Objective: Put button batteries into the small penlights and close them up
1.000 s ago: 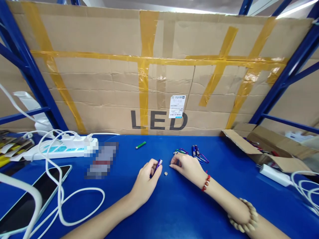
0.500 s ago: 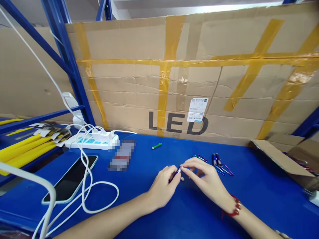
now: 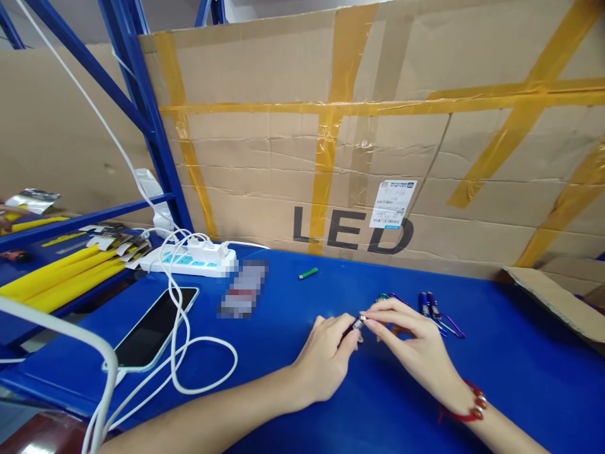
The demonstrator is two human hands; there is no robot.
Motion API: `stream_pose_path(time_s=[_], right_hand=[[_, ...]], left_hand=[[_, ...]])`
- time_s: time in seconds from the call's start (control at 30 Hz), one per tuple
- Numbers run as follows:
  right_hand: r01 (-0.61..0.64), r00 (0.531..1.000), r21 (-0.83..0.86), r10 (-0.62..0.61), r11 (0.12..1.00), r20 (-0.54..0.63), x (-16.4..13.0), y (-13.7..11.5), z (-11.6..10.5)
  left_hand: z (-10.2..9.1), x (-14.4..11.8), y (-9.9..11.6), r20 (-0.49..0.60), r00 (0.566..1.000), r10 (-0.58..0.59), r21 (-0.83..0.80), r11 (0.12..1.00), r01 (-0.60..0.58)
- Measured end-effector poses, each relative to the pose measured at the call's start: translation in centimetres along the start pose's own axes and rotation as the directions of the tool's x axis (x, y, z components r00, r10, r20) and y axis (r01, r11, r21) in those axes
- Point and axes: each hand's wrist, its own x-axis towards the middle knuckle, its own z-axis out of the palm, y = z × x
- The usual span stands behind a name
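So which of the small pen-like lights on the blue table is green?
The small green light lying alone near the cardboard wall; the two blue ones lie right of the hands, and the left hand holds a dark one.

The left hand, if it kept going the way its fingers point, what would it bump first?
Probably the right hand: the left hand points up-right, its fingers already meeting the small flashlight there.

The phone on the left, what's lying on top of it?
A white cable loops across the phone, over the right part of its dark screen. What is under the phone is hidden; it lies flat on the blue table.
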Motion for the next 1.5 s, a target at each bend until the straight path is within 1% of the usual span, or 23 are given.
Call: stream_pose_path(time_s=[0.13, 0.33, 0.4, 0.47, 0.53, 0.63, 0.7, 0.77, 0.83, 0.9, 1.0, 1.1, 1.17, 1.23, 1.33, 1.43, 1.5], right_hand=[[0.105, 0.993, -0.069, -0.108, 0.992, -0.037, 0.0, -0.2, 0.0], [0.235, 0.969, -0.131, -0.243, 0.963, -0.049, 0.0, -0.6, -0.1], [0.244, 0.967, -0.135, -0.252, 0.960, -0.047, -0.1, -0.5, -0.2], [0.227, 0.972, -0.137, -0.234, 0.964, -0.035, -0.2, -0.2, -0.2], [0.191, 0.980, -0.153, -0.197, 0.970, -0.027, -0.3, 0.1, -0.2], [0.143, 0.986, -0.241, -0.158, 0.960, -0.045, -0.1, 0.8, -0.5], [0.162, 0.981, -0.340, -0.189, 0.926, -0.049, 0.1, 1.2, -0.8], [0.198, 0.972, -0.435, -0.235, 0.878, -0.033, 0.4, 1.5, -1.2], [0.204, 0.968, -0.513, -0.250, 0.834, -0.022, 0.6, 1.7, -1.5], [0.172, 0.974, -0.591, -0.224, 0.788, -0.015, 0.6, 1.9, -1.6], [0.095, 0.993, -0.719, -0.111, 0.689, 0.025, 0.5, 2.5, -1.7], [0.065, 0.997, -0.810, 0.000, 0.582, 0.080, 0.3, 3.5, -1.8], [0.085, 0.990, -0.834, 0.046, 0.545, 0.131, 0.2, 4.1, -1.9], [0.122, 0.980, -0.835, 0.066, 0.536, 0.185, 0.0, 4.7, -2.0], [0.174, 0.965, -0.821, 0.072, 0.544, 0.253, -0.2, 5.5, -2.0], [0.209, 0.958, -0.810, 0.051, 0.548, 0.282, -0.4, 6.1, -2.0], [0.232, 0.957, -0.803, 0.018, 0.549, 0.289, -0.4, 6.4, -2.1]], left_hand=[[0.1, 0.0, 0.0, -0.018, 1.000, 0.007, -0.002, 1.000, -0.007], [0.2, -0.2, 0.0, -0.013, 1.000, 0.012, -0.034, 0.999, -0.013], [0.3, -0.2, 0.0, -0.019, 1.000, 0.011, -0.038, 0.999, -0.012], [0.4, -0.2, -0.1, -0.028, 1.000, 0.001, -0.041, 0.999, -0.002], [0.4, -0.1, -0.2, -0.050, 0.998, -0.034, -0.066, 0.997, 0.030], [0.5, 0.0, -0.4, -0.097, 0.988, -0.120, -0.169, 0.980, 0.102], [0.5, 0.0, -0.6, -0.122, 0.979, -0.164, -0.231, 0.964, 0.132], [0.6, 0.1, -0.7, -0.138, 0.974, -0.181, -0.261, 0.955, 0.141], [0.8, 0.1, -0.7, -0.131, 0.972, -0.194, -0.298, 0.943, 0.148], [1.0, 0.0, -0.7, -0.083, 0.969, -0.231, -0.354, 0.916, 0.188], [1.3, -0.2, -0.4, -0.017, 0.966, -0.259, -0.407, 0.884, 0.230], [1.3, -0.5, 0.1, -0.005, 0.967, -0.255, -0.364, 0.901, 0.236], [1.1, -0.6, 0.6, 0.025, 0.961, -0.274, -0.317, 0.910, 0.268], [0.9, -0.8, 1.0, 0.055, 0.960, -0.274, -0.284, 0.918, 0.278], [0.7, -1.0, 1.3, 0.067, 0.970, -0.232, -0.244, 0.939, 0.242], [0.8, -1.1, 1.2, 0.073, 0.979, -0.192, -0.254, 0.945, 0.204], [0.8, -1.0, 1.0, 0.055, 0.982, -0.182, -0.266, 0.945, 0.190]])
